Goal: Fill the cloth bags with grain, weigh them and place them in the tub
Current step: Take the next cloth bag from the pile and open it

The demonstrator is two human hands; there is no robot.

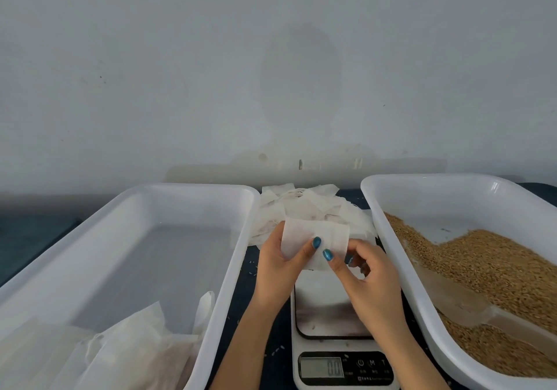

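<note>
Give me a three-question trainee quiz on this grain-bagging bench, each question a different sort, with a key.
1. True or false: the white digital kitchen scale displays 0.0.
2. The loose brown grain lies: A) in a glass jar; B) in the right white plastic tub; C) on the scale.
3. What do the left hand and right hand pinch between them?
Key: 1 true; 2 B; 3 the empty white cloth bag.

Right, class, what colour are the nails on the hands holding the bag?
Teal blue nails on the left hand and right hand gripping the cloth bag; head view.
</note>
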